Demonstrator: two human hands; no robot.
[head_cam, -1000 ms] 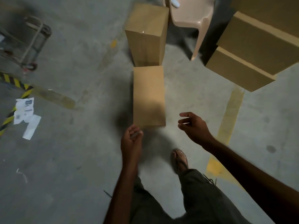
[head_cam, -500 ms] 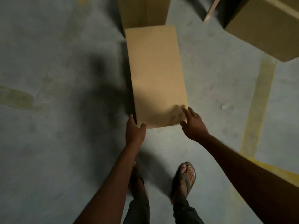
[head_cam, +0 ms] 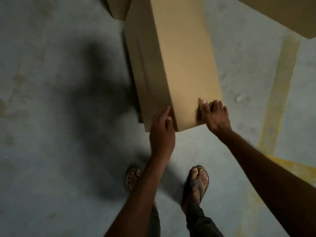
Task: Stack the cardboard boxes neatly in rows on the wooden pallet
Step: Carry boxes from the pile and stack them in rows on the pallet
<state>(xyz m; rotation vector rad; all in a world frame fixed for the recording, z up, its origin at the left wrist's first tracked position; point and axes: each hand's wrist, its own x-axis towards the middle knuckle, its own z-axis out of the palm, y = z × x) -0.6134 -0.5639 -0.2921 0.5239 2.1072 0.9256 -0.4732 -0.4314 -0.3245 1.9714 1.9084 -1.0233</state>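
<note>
Box [head_cam: 186,65] lifted; left hand [head_cam: 162,129] and right hand [head_cam: 214,115] grip it; far end cropped

Looking down on a grey concrete floor [head_cam: 51,185], blotched and scuffed. Seeing a faded yellow stripe [head_cam: 280,93] running up its right side, meeting a brighter yellow patch [head_cam: 294,170] lower down. Noting a broad dark shadow [head_cam: 95,93] spreading across the floor at left. Standing in flip-flops, left sandal [head_cam: 132,178] partly hidden, right sandal [head_cam: 199,183] showing in full, under dark trouser legs [head_cam: 201,223].
</note>
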